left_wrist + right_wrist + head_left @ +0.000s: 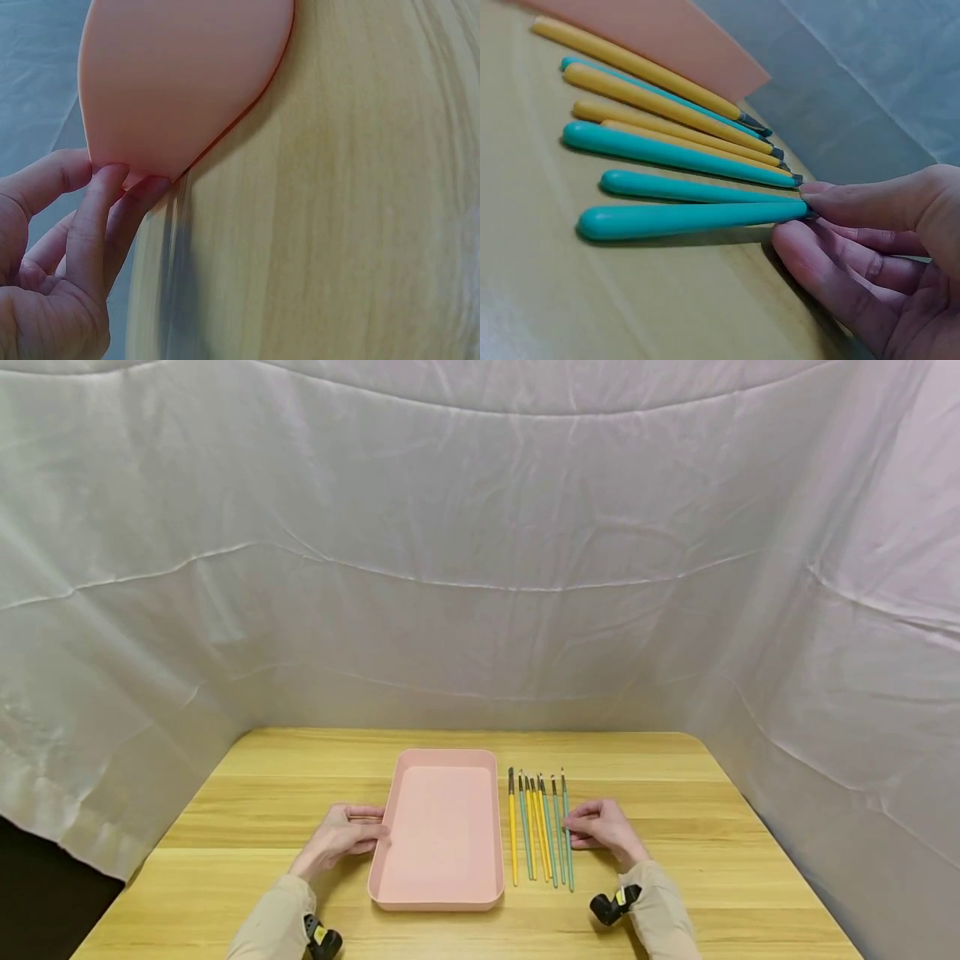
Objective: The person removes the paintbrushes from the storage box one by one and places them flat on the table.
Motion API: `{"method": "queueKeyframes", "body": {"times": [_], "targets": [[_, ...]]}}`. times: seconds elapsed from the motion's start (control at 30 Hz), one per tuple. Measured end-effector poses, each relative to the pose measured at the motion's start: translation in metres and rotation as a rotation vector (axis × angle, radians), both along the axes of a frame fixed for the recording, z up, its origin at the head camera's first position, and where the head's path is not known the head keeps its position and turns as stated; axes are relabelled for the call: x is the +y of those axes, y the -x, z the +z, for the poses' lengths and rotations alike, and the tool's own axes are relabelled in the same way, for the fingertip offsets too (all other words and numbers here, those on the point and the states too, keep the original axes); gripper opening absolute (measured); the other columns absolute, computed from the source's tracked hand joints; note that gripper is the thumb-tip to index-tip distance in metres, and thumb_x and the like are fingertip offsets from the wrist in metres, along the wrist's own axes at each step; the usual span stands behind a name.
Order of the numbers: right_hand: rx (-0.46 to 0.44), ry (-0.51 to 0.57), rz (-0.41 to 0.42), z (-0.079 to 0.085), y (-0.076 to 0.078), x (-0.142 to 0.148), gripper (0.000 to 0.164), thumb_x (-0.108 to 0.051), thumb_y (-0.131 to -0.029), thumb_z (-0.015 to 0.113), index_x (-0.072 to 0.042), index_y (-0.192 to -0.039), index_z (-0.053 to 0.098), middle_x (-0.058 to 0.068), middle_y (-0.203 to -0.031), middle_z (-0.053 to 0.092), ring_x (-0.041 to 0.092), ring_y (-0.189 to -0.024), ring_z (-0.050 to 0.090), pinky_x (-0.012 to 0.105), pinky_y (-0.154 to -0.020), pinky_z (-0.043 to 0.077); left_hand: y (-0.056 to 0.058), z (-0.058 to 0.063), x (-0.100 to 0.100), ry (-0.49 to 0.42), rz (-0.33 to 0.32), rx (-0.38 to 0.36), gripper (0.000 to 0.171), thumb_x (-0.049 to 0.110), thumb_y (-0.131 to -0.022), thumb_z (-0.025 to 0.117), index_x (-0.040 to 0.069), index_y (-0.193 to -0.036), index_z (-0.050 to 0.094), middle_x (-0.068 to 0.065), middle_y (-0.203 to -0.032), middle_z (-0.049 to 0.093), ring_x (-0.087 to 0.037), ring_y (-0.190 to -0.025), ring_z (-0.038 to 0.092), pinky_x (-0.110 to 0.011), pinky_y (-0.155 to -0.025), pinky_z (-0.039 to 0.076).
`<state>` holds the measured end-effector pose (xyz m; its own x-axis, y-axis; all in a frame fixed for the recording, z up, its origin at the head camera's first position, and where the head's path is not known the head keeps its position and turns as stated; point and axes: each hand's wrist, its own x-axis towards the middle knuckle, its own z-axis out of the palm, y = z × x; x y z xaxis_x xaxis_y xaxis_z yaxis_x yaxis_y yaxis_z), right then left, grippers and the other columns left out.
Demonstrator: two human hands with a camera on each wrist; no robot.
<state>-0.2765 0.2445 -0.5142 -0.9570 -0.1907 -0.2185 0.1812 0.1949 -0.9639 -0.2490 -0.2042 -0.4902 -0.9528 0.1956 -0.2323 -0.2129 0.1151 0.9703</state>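
Note:
A pink rectangular tray (448,827) lies on the wooden table, its inside bare. My left hand (340,838) grips the tray's left wall, with a fingertip over the rim; the left wrist view has its fingers (97,225) against the outer wall. To the right of the tray, several thin paintbrushes with yellow and teal handles lie in a row, bristle ends away from me. With thumb and index finger, my right hand (606,828) pinches the rightmost teal paintbrush (690,221) near its dark upper part. Another teal paintbrush (697,187) lies close beside it.
At the row's left end, a yellow paintbrush (513,835) lies near the tray's right wall. The wooden table (720,860) extends to both sides. Pale grey fabric (480,568) hangs behind it and along its sides.

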Motion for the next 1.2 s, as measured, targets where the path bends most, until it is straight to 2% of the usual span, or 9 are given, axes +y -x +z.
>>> {"method": "queueKeyframes", "body": {"times": [0.23,0.5,0.7,0.83,0.93,1.07,1.13,1.2], "targets": [[0.043,-0.111,-0.032,0.002,-0.001,-0.007,0.029,-0.002,-0.088,0.073,0.018,-0.106,0.063,0.005,-0.074,0.070,0.010,-0.060,0.066,0.025,-0.060,0.063,0.000,0.001,0.000,-0.008,-0.006,-0.004,0.052,-0.002,-0.089,0.070,-0.023,-0.131,0.050,-0.014,-0.101,0.078,-0.005,-0.075,0.070,-0.018,-0.065,0.060],[0.078,-0.189,-0.037,0.004,-0.003,-0.010,0.020,0.000,-0.087,0.073,0.016,-0.097,0.065,0.009,-0.071,0.070,0.011,-0.056,0.066,0.027,-0.057,0.062,0.001,-0.001,0.000,-0.003,-0.010,-0.004,0.053,-0.001,-0.088,0.071,-0.023,-0.132,0.050,-0.018,-0.104,0.077,-0.005,-0.075,0.070,-0.018,-0.065,0.060],[0.088,-0.195,-0.035,0.005,-0.005,-0.011,0.019,0.001,-0.087,0.073,0.016,-0.095,0.066,0.011,-0.072,0.071,0.011,-0.057,0.067,0.028,-0.058,0.063,0.002,-0.001,0.000,-0.003,-0.017,-0.006,0.053,-0.002,-0.089,0.070,-0.023,-0.132,0.049,-0.017,-0.104,0.077,-0.006,-0.076,0.070,-0.019,-0.066,0.061],[0.111,-0.175,-0.029,0.006,-0.005,-0.009,0.021,-0.001,-0.088,0.072,0.016,-0.099,0.065,0.012,-0.074,0.071,0.012,-0.058,0.067,0.030,-0.059,0.063,0.003,-0.001,-0.002,-0.017,-0.033,0.000,0.054,-0.001,-0.089,0.071,-0.024,-0.132,0.048,-0.022,-0.107,0.076,-0.009,-0.081,0.072,-0.023,-0.070,0.063],[0.173,-0.184,-0.042,0.008,-0.006,-0.004,0.024,-0.004,-0.090,0.072,0.015,-0.103,0.064,0.016,-0.079,0.070,0.015,-0.060,0.066,0.032,-0.058,0.063,0.004,-0.002,-0.004,-0.031,-0.045,0.022,0.055,0.003,-0.091,0.070,-0.024,-0.133,0.047,-0.029,-0.114,0.072,-0.015,-0.087,0.074,-0.029,-0.075,0.064],[0.336,-0.343,-0.116,0.010,-0.009,0.008,0.025,-0.010,-0.091,0.072,0.008,-0.107,0.068,0.016,-0.086,0.070,0.014,-0.069,0.064,0.025,-0.061,0.060,0.007,-0.002,-0.009,-0.032,-0.017,0.092,0.057,0.011,-0.095,0.068,-0.022,-0.136,0.046,-0.033,-0.122,0.066,-0.022,-0.096,0.075,-0.034,-0.083,0.064],[0.415,-0.447,-0.164,0.009,-0.010,0.014,0.027,-0.015,-0.091,0.074,0.005,-0.109,0.070,0.014,-0.089,0.071,0.013,-0.074,0.064,0.021,-0.066,0.057,0.009,-0.001,-0.012,0.009,0.025,0.156,0.056,0.013,-0.096,0.069,-0.020,-0.136,0.048,-0.033,-0.123,0.065,-0.023,-0.098,0.075,-0.032,-0.085,0.063],[0.494,-0.534,-0.198,0.007,-0.012,0.021,0.031,-0.019,-0.090,0.075,0.003,-0.112,0.070,0.012,-0.094,0.072,0.015,-0.081,0.064,0.023,-0.072,0.057,0.010,0.001,-0.013,0.106,0.079,0.236,0.054,0.017,-0.094,0.071,-0.015,-0.134,0.053,-0.029,-0.122,0.068,-0.022,-0.100,0.075,-0.028,-0.087,0.062]]}}
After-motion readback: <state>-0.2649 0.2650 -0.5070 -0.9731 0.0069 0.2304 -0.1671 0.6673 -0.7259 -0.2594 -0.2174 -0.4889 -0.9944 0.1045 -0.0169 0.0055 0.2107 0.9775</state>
